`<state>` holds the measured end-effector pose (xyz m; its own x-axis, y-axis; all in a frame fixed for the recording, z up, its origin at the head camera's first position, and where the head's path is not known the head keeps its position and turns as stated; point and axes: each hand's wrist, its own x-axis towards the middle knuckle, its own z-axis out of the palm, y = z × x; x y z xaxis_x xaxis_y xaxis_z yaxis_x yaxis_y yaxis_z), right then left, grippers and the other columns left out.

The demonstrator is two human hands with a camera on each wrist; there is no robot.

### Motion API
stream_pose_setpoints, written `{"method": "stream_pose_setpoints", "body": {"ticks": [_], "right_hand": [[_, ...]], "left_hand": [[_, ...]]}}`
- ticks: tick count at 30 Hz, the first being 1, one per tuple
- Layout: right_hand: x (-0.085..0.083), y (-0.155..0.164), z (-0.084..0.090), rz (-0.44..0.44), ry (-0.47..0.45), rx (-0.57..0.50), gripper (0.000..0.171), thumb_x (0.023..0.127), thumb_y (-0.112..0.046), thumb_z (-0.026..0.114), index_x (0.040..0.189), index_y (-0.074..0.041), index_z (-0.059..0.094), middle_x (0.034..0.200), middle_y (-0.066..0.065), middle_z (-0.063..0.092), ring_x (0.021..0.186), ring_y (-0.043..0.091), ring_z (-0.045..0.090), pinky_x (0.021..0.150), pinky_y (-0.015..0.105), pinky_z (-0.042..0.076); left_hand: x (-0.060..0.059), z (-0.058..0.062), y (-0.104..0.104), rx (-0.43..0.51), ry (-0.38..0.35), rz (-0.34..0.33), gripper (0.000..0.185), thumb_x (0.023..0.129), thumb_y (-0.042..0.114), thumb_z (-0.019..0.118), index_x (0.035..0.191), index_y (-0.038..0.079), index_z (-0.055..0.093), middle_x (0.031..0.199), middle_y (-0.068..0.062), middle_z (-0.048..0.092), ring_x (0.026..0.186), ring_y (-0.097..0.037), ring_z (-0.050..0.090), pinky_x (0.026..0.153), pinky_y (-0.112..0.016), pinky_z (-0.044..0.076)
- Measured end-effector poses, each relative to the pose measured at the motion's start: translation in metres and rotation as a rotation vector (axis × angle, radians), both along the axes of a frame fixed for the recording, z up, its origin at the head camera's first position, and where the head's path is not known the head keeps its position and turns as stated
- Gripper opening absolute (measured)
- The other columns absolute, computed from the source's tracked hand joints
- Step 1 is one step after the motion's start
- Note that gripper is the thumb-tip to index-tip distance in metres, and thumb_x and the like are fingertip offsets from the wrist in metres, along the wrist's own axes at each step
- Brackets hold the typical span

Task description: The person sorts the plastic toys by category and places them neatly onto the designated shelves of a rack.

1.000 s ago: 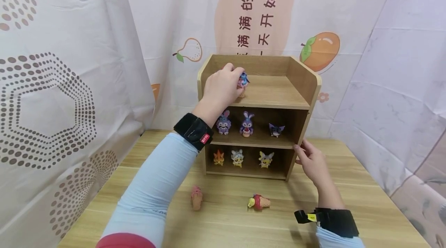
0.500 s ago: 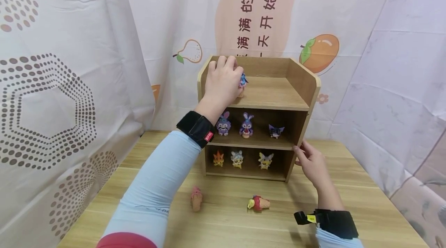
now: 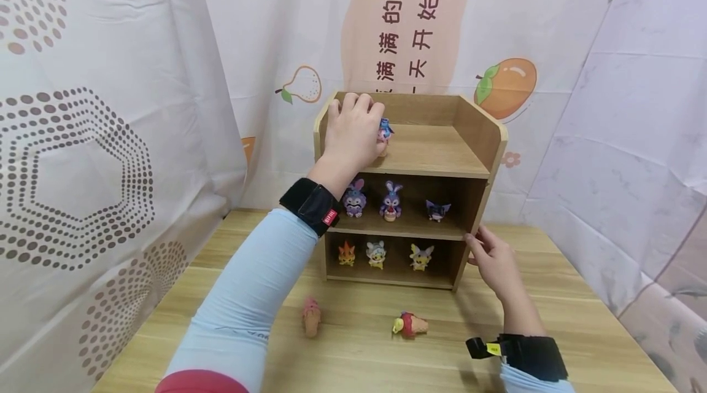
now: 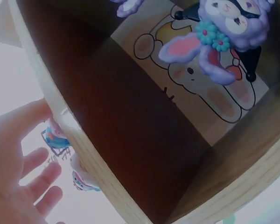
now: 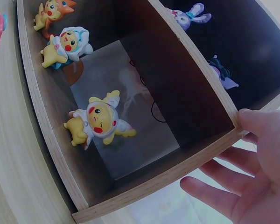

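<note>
My left hand is over the left part of the top board of a small wooden display shelf. Beside its fingertips stands a blue-and-pink toy figurine, partly hidden by the hand. In the left wrist view the fingers are spread and loosely bent, with the thumb at the shelf's edge. Past them show a blue-and-pink figurine and a second figurine. My right hand holds the shelf's right side panel, thumb on the front edge and fingers along the outer face.
Purple figurines stand on the middle level, yellow and orange ones on the bottom. Two cone-shaped figurines, one pink and one red, lie on the wooden table in front. A printed curtain hangs behind.
The left fingers have lifted and spread away from the blue-and-pink figurine, which stays on the top board. The right hand keeps its place on the side panel.
</note>
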<state>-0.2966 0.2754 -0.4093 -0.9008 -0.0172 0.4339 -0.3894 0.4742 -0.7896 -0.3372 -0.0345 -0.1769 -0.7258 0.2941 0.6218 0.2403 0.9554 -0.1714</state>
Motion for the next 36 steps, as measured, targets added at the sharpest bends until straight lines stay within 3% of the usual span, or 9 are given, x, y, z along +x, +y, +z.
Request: {"method": "stream_pose_setpoints", "body": {"ticks": [9,15,19,24,31,36], "right_hand": [[0.0,-0.001,0.0,-0.006,0.005,0.011,0.055,0.108,-0.03,0.053,0.153,0.0,0.042,0.134,0.034,0.056,0.115,0.045,0.061,0.069,0.023,0.058],[0.0,-0.001,-0.001,-0.012,0.0,0.02,0.055,0.108,-0.03,0.052,0.153,0.001,0.042,0.134,0.034,0.056,0.116,0.045,0.061,0.07,0.028,0.06],[0.0,-0.001,-0.001,-0.013,-0.003,0.023,0.056,0.108,-0.031,0.052,0.153,0.0,0.042,0.135,0.033,0.056,0.117,0.044,0.06,0.073,0.037,0.06],[0.0,0.0,0.0,-0.006,-0.007,0.018,0.058,0.108,-0.032,0.051,0.154,0.001,0.04,0.137,0.034,0.054,0.117,0.045,0.06,0.074,0.037,0.06],[0.001,-0.001,0.001,0.003,-0.006,0.012,0.055,0.108,-0.03,0.051,0.154,-0.001,0.04,0.137,0.033,0.055,0.119,0.043,0.059,0.074,0.038,0.06],[0.0,-0.001,0.001,-0.001,-0.006,0.02,0.054,0.109,-0.029,0.05,0.155,-0.003,0.041,0.136,0.032,0.056,0.119,0.042,0.06,0.072,0.033,0.06]], "left_hand": [[0.013,-0.001,-0.007,0.143,-0.012,-0.079,0.063,0.089,0.046,0.072,0.144,0.024,0.052,0.138,0.0,0.05,0.133,-0.026,0.036,0.104,-0.047,0.026],[0.028,-0.006,-0.016,0.235,0.038,-0.165,0.061,0.088,0.046,0.076,0.14,0.022,0.056,0.135,-0.002,0.052,0.131,-0.026,0.038,0.106,-0.049,0.025],[0.037,-0.014,-0.024,0.299,0.08,-0.242,0.061,0.085,0.043,0.081,0.137,0.019,0.059,0.133,-0.003,0.054,0.126,-0.025,0.04,0.103,-0.049,0.025],[0.047,-0.025,-0.036,0.344,0.124,-0.337,0.058,0.084,0.038,0.083,0.133,0.015,0.063,0.13,-0.004,0.057,0.122,-0.025,0.042,0.099,-0.05,0.026],[0.061,-0.042,-0.048,0.355,0.141,-0.395,0.058,0.085,0.038,0.082,0.134,0.013,0.062,0.132,-0.006,0.057,0.122,-0.027,0.043,0.097,-0.052,0.028],[0.07,-0.052,-0.055,0.356,0.14,-0.417,0.059,0.084,0.038,0.083,0.132,0.011,0.064,0.13,-0.008,0.058,0.121,-0.029,0.044,0.098,-0.053,0.028]]}}
